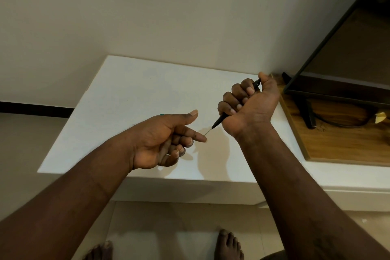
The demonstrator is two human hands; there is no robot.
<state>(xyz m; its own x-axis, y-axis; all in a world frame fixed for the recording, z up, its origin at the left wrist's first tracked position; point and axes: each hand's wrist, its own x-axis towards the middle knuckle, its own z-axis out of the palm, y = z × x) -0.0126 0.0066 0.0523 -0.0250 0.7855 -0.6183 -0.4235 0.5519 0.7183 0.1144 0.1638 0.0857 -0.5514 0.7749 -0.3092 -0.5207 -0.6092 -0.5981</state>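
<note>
My right hand (251, 107) grips a thin black tool (219, 121) in a fist above the white shelf (130, 95). Its fine metal tip points down and to the left, and its black top end sticks out by the thumb. My left hand (166, 141) hovers palm up just left of it, index finger stretched toward the metal tip, thumb raised, the other fingers curled in loosely. It holds nothing that I can see. A small teal thing (162, 114) peeks out behind the left thumb, mostly hidden.
A white wall rises behind the shelf. To the right lies a wooden board (337, 143) carrying a dark-framed screen (337, 82) on a black stand (309, 116) with a cable. My bare feet (229, 245) stand on the tiled floor below.
</note>
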